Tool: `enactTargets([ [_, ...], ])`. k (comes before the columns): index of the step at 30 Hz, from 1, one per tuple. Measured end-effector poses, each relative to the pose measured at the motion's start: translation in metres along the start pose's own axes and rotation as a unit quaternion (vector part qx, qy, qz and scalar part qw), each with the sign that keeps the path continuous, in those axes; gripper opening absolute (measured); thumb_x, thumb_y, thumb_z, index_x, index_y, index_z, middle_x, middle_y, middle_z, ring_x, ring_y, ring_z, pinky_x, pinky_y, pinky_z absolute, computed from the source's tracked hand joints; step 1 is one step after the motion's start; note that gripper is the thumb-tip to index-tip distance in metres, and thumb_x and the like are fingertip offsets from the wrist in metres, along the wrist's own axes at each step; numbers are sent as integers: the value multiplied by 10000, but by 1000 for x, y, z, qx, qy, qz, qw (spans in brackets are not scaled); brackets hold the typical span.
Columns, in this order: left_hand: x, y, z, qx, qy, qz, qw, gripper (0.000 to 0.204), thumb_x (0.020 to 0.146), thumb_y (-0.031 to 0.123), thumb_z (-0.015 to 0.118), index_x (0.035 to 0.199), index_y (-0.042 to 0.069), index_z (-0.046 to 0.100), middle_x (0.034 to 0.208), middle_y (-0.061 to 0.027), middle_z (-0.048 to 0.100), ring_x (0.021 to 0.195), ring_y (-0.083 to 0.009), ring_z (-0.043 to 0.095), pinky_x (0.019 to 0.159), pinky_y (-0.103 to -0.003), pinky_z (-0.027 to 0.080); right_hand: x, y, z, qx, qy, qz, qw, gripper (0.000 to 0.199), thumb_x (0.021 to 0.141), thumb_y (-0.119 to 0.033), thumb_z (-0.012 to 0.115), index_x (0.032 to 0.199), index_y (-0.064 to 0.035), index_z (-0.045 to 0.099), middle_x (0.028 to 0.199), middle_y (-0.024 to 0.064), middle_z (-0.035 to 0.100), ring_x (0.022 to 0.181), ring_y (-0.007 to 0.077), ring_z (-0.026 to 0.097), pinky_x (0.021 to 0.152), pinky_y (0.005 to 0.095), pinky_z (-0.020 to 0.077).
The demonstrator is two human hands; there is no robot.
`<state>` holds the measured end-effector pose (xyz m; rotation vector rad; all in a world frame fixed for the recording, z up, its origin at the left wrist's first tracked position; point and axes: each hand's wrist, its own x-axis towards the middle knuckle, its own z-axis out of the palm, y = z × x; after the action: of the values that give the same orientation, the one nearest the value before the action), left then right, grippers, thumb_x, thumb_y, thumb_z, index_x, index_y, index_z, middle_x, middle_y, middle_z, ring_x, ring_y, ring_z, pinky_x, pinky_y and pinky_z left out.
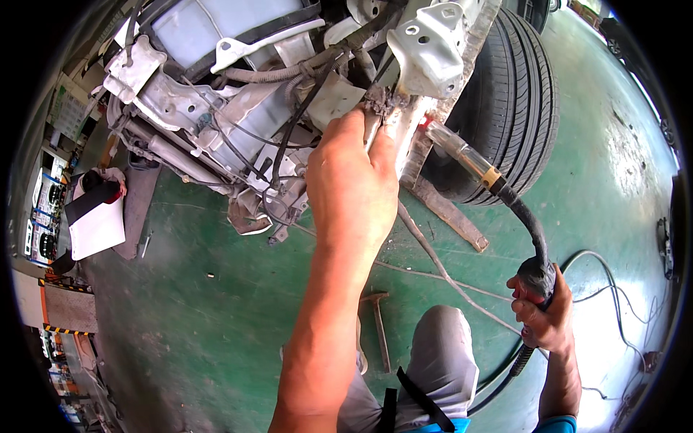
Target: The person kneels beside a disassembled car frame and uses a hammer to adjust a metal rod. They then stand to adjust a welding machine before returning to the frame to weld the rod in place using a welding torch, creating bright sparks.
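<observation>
My right hand (550, 317) is wrapped round the handle of a welding torch (521, 209) with a bent black neck. The torch's pale nozzle points up and left, its reddish tip close to the light-coloured frame rail (410, 133) of a stripped car front. Up at the rail's left side my left hand (354, 177) is closed, thumb and fingers pinching a narrow metal strip (372, 131). Part of that strip is hidden under the fingers. Just above them sits a rough, dark patch of metal (377, 99), below a white bracket with holes (431, 50).
A tyre (521, 94) stands right of the rail, with a flat rusty bar (451, 216) below it. On the green floor lie a hammer (380, 325) and looping cables (613, 278). Wires (285, 137) hang from the car front. Farther left is a person (101, 187).
</observation>
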<state>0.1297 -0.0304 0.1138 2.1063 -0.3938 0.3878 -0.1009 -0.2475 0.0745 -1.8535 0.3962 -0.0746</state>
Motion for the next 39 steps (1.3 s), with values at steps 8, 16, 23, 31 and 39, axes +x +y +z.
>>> enactTargets([
  [8,-1,3,-1,-17,-8,-9,1000,221,915,121,638,1051,-53,638,1017,-241,659,930,-436,644,808,-486,492,-3,-3,3,-11,16,-14,1000,379,745,-79,741,1065,11,558,948,106,670,836,175,614,785,319,501],
  [16,1,4,-2,-16,-15,-16,1000,226,917,124,635,1053,-56,638,1023,-243,661,927,-438,646,809,-483,495,-3,-8,3,-28,12,-6,1000,376,751,-73,743,1067,13,559,932,102,667,816,174,611,769,321,503],
  [23,-3,7,1,-12,-6,-7,1000,225,917,129,635,1042,-58,638,1016,-248,659,925,-439,645,812,-483,494,-6,-7,1,-22,17,-19,999,377,752,-71,738,1069,13,552,917,95,656,842,177,617,792,320,504],
  [31,-2,1,3,-2,10,25,1000,200,936,123,613,1048,-38,656,890,-200,687,774,-321,644,734,-415,494,-5,-6,4,-31,28,-35,999,363,747,-63,732,1052,13,550,932,100,661,838,175,611,791,314,501],
  [39,0,3,-1,-16,-9,-4,1000,224,915,128,634,1043,-56,641,1020,-245,659,936,-438,643,811,-486,491,-5,-11,8,-56,40,-13,998,336,754,-58,716,1041,9,556,873,93,654,757,169,603,716,315,503],
])
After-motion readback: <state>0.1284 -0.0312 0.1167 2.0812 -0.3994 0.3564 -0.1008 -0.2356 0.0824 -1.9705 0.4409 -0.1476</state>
